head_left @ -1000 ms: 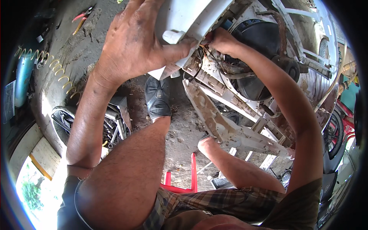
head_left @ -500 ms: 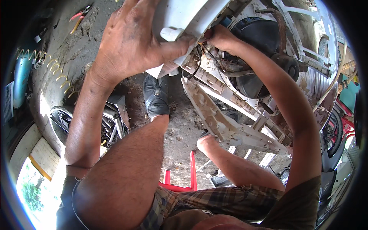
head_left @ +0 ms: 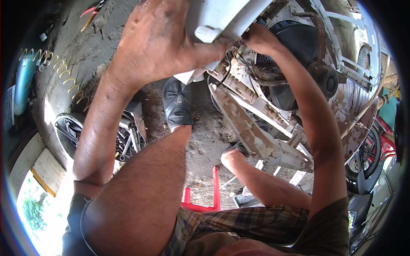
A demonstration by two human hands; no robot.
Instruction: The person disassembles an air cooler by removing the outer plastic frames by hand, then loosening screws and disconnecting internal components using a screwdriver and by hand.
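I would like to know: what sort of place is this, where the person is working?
Probably a repair workshop, perhaps for motorcycles, judging by the metal hand tools at left, the pliers at upper left and the motorcycle at far right.

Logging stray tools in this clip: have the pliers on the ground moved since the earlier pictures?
No. The pliers lie beside the same rough patch of ground, handles splayed the same way; the camera's view has shifted slightly.

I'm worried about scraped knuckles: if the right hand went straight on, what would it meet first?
Probably the white plastic panel held by the left hand, just ahead of the right hand; the right fingertips are hidden, so depth is unclear.
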